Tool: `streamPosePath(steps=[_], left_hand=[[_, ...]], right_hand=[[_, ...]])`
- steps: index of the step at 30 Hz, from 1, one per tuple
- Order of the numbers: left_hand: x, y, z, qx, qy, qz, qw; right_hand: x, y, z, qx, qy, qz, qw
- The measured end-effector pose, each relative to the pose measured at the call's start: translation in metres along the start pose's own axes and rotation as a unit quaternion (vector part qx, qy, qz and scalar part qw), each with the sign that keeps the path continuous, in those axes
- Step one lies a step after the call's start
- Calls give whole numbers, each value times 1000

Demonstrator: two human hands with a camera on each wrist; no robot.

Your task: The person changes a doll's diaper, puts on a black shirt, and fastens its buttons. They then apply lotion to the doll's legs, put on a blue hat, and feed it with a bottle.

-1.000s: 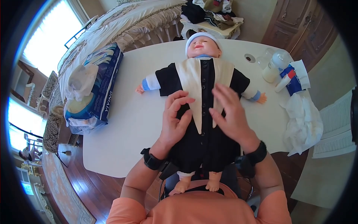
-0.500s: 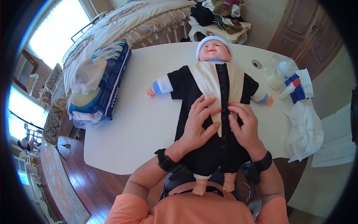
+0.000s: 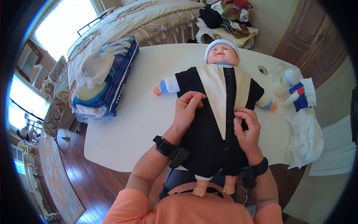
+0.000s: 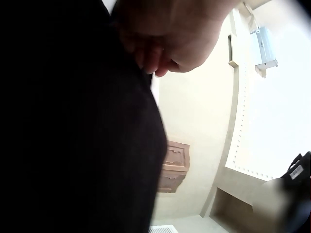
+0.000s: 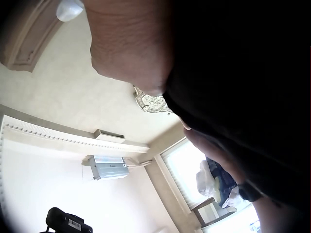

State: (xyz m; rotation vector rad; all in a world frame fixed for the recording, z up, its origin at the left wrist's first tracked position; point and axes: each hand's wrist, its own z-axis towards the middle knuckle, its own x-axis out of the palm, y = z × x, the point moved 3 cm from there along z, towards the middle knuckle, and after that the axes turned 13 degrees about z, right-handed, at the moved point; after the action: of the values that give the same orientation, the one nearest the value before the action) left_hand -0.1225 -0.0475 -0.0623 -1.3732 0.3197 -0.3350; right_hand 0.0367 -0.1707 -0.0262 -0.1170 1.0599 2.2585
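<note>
A baby doll in a white cap lies on its back, dressed in a black short-sleeved romper with buttons down the front. Two long cream collar flaps run down its chest. My left hand pinches the black cloth at the chest's left side, thumb against curled fingers. In the left wrist view those fingers bend in at the cloth's edge. With bent fingers and thumb, my right hand holds the right flap and covers its lower end. Black cloth fills much of the right wrist view beside that hand.
A blue diaper pack stands on the white table at the left. At the right are a baby bottle, a red-capped tube, a blue packet and a crumpled white plastic bag. The doll's feet overhang the near edge.
Both hands came down onto the romper's front. The left hand then moved away from the button line to the chest's left side and pinched cloth there. The right hand stayed at the right flap.
</note>
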Motion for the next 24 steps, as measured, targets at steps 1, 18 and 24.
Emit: streamPosePath(steps=[1,18,24], left_hand=[[-1,3,4,19,-25,44,999],[0,24,0,-28,-7,99,995],[3,22,-4,-4,9,104,995]], right_hand=[[-1,0,0,-1,-4,-6,1000],[-1,-22,-16,64,-88,103,989],[1,-20,-21,75,-105,109,986]])
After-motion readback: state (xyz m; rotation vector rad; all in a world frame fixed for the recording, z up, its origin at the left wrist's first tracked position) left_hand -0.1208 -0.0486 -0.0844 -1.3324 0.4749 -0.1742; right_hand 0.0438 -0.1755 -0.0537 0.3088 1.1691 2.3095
